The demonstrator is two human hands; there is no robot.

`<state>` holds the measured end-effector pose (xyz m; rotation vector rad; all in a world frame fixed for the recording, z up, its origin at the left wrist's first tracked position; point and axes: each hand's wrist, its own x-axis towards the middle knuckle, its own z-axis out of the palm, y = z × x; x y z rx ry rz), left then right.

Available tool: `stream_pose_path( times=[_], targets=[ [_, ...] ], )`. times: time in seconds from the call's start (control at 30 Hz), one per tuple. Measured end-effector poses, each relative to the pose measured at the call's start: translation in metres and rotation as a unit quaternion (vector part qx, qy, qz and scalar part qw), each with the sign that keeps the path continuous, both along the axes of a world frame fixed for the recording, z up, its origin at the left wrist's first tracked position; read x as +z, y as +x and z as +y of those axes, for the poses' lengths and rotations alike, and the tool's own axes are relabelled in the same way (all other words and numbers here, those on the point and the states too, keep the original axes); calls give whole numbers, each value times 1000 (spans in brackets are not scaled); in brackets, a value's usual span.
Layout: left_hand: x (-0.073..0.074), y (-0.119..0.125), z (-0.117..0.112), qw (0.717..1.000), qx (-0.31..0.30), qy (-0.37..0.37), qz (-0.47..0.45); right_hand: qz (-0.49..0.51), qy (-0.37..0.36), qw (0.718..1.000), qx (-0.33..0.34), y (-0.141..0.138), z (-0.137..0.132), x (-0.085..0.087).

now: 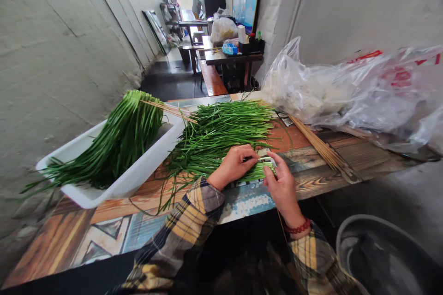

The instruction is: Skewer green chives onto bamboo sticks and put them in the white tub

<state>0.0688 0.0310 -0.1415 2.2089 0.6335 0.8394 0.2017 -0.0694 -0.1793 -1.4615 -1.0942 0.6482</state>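
White plastic tub (148, 162) on the far left, with a heap (117, 147) of long green chives draped over its rim, a few thin sticks poking through the top ends. Next over, a loose pile (221, 129) of the same greens is fanned out on the painted wooden table (62, 235). At the near edge of that pile is the bunch (254, 174), a small flat row of stalks lying on the table right in front of the person, pale cut ends pointing right. The left hand (235, 163) is curled over it, fingers pressed down on the stalks to keep them side by side. The right hand (282, 182) is pinching the cut ends between thumb and fingertips. My read is that this stuff weighs next to nothing and is floppy along the leaf, firmer at the pale base. It bruises or snaps if you squeeze hard, and the stalks slide off each other easily. So I'd hold it near the base with flat, light pressure, not out at the limp tips. Further right there's a bundle of bamboo sticks (325, 150), then crinkly plastic bags (346, 87), and a grey basin (380, 249) down by the floor.
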Motion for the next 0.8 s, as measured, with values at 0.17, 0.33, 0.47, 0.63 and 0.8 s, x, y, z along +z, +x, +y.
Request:
stream_pose_path(
  times=[0.17,0.33,0.47,0.63,0.8],
  targets=[
    [0,0,-1,1000,-4,23,19,-6,-3,1000,-2,0,0,0],
    [2,0,-3,997,-35,43,45,-13,-21,1000,-11,0,0,-1],
    [3,-1,-3,997,-56,30,52,-12,-20,1000,-7,0,1,-3],
    [0,-7,9,997,69,23,23,-15,-15,1000,-6,0,1,0],
    [-6,-14,19,973,190,78,104,-16,-14,1000,2,0,-2,5]
  ],
)
